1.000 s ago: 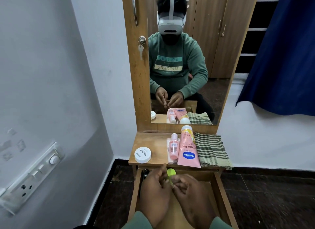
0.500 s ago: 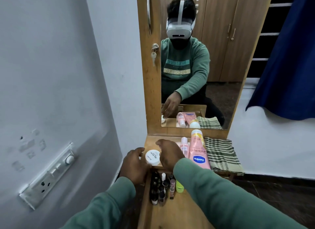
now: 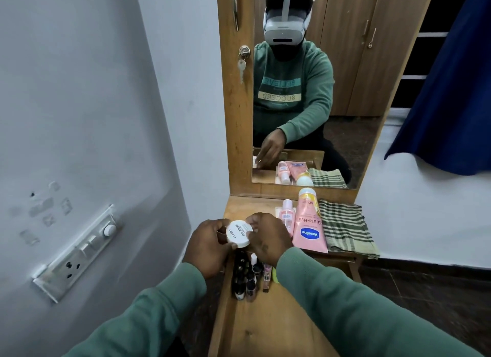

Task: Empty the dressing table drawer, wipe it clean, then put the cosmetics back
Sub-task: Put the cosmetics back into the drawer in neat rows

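A round white jar (image 3: 239, 233) with black lettering on its lid is held between my left hand (image 3: 210, 246) and my right hand (image 3: 268, 237), lifted just above the front left of the dressing table top (image 3: 244, 208). Below my hands the wooden drawer (image 3: 265, 327) stands pulled out. Several small dark nail polish bottles (image 3: 245, 279) and a green item (image 3: 275, 274) lie at its back end. On the top lie a small pink bottle (image 3: 287, 213) and a pink Vaseline tube (image 3: 309, 223).
A folded green striped cloth (image 3: 345, 229) lies on the right of the top. The mirror (image 3: 318, 91) reflects the person. A grey wall with a switch plate (image 3: 77, 253) stands close on the left, and a blue curtain (image 3: 451, 77) hangs at right.
Both hands left the drawer and went up to the table top, closing on the white jar from both sides and lifting it slightly. The camera view shifted left.
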